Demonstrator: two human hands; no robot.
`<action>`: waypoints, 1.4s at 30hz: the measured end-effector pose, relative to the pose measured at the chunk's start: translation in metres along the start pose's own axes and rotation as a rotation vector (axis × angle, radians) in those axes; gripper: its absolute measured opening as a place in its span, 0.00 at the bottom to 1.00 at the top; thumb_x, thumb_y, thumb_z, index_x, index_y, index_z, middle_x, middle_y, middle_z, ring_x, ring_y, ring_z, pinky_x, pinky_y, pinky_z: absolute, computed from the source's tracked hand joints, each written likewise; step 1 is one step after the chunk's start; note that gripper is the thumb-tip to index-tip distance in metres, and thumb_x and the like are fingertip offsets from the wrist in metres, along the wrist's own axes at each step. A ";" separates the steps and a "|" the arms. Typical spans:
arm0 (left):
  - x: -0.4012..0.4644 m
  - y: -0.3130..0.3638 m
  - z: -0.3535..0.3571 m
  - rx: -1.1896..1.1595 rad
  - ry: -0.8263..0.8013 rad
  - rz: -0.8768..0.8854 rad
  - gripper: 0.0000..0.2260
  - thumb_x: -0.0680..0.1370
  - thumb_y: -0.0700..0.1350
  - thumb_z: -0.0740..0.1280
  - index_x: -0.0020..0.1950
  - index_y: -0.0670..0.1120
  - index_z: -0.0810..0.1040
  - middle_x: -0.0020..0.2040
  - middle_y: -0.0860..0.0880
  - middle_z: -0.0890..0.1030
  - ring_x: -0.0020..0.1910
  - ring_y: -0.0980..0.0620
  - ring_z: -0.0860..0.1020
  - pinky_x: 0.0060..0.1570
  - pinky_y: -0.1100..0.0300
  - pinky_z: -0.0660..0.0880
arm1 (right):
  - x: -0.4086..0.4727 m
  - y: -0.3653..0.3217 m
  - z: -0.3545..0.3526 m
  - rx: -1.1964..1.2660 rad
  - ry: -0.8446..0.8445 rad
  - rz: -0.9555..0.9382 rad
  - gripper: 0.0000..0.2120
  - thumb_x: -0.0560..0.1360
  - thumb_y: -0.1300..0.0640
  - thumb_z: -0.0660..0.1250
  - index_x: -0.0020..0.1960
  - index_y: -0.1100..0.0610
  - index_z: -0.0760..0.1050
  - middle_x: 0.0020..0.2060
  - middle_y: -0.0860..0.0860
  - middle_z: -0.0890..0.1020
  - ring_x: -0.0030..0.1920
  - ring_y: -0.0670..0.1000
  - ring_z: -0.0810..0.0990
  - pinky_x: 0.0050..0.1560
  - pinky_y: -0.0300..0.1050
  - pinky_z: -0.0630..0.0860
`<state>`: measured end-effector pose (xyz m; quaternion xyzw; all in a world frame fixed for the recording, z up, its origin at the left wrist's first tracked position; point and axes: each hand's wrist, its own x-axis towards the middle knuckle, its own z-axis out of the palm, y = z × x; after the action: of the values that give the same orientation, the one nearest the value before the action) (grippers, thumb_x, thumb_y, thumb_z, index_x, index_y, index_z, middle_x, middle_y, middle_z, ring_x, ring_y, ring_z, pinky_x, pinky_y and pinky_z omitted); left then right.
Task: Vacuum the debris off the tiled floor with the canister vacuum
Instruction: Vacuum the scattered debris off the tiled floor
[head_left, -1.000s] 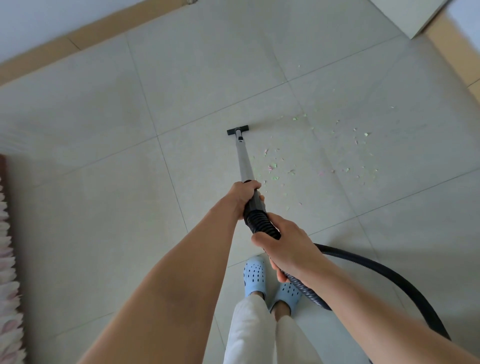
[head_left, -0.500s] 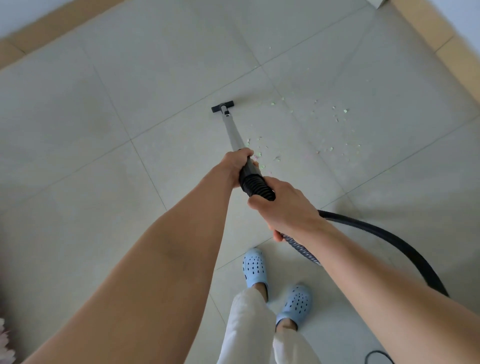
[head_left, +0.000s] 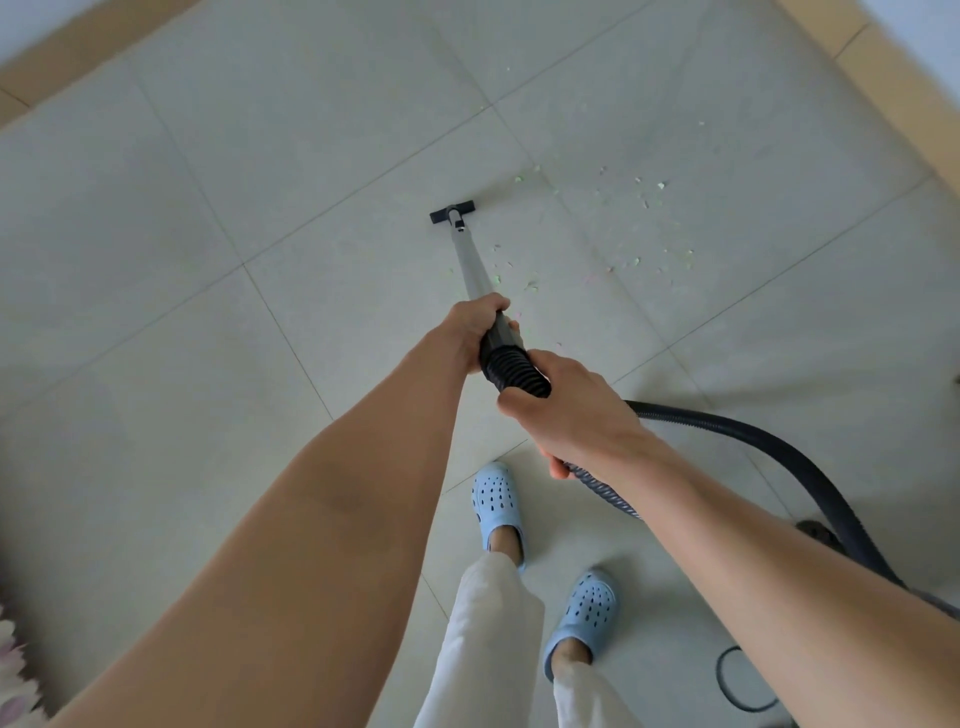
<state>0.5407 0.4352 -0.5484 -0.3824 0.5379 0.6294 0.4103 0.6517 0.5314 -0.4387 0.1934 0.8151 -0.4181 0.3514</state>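
Debris (head_left: 644, 228) lies as small green and pink scraps across the pale tiled floor (head_left: 260, 156), right of centre in the head view, thickest in the upper right and thinning toward the middle of the frame. No container shows; the canister itself is out of frame. The black floor nozzle (head_left: 452, 212) sits flat on a tile just above centre, left of most scraps, with a few flecks beside the grey wand (head_left: 471, 265) that runs down from it. The left hand (head_left: 475, 330) is clenched around the wand's black collar at the middle of the frame. The right hand (head_left: 574, 410) is wrapped around the ribbed black hose (head_left: 779, 441) just below it; the hose curves off to the lower right edge. Two feet in blue clogs (head_left: 498, 501) stand at lower centre. A tan skirting band (head_left: 893, 78) borders the floor at upper right and upper left. Bare tiles fill the left half. A thin black cord (head_left: 727, 691) loops at lower right.
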 end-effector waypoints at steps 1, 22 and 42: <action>-0.003 -0.008 0.005 0.006 -0.007 0.001 0.07 0.81 0.40 0.62 0.45 0.39 0.67 0.32 0.44 0.71 0.27 0.49 0.71 0.24 0.61 0.73 | -0.006 0.007 -0.001 -0.012 -0.004 0.007 0.08 0.74 0.52 0.62 0.53 0.51 0.74 0.30 0.50 0.76 0.22 0.54 0.77 0.35 0.49 0.80; -0.059 -0.155 0.061 -0.002 -0.009 -0.012 0.05 0.80 0.40 0.63 0.51 0.39 0.67 0.32 0.44 0.72 0.26 0.50 0.72 0.24 0.62 0.74 | -0.114 0.132 0.010 -0.078 -0.009 0.021 0.05 0.74 0.50 0.61 0.49 0.49 0.71 0.29 0.47 0.75 0.20 0.52 0.77 0.32 0.44 0.73; -0.021 -0.057 0.015 0.219 0.046 0.062 0.06 0.80 0.39 0.63 0.48 0.38 0.69 0.34 0.43 0.72 0.26 0.50 0.73 0.27 0.59 0.74 | -0.039 0.061 0.031 0.326 -0.021 0.011 0.08 0.74 0.53 0.65 0.51 0.55 0.75 0.26 0.52 0.73 0.18 0.53 0.72 0.27 0.44 0.70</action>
<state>0.6013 0.4527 -0.5477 -0.3327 0.6242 0.5706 0.4173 0.7283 0.5401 -0.4561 0.2480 0.7315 -0.5450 0.3262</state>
